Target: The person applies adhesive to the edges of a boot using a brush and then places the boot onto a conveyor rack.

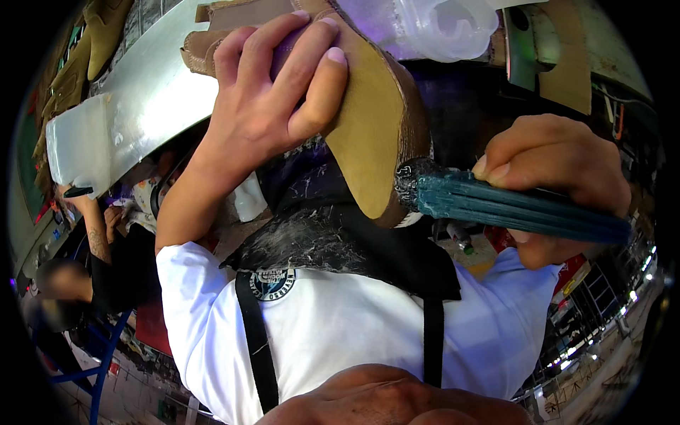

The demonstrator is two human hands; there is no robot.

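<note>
A tan-brown leather shoe upper, with its smooth tan underside facing me, slants down with its pointed toe toward my apron. My left hand is closed on its upper part, fingers spread across the brown leather. In my right hand is a brush-like tool with a ribbed teal handle and a dark, crusted head. That head meets the shoe's right edge near the toe; a few pale bristle-like strands show below it. A black stained apron hangs beneath the shoe.
A shiny metal worktop curves away at the upper left, with a translucent plastic container at its end. Another clear container stands at the top. Brown shoe pieces lie at far left. A co-worker in black is at the left.
</note>
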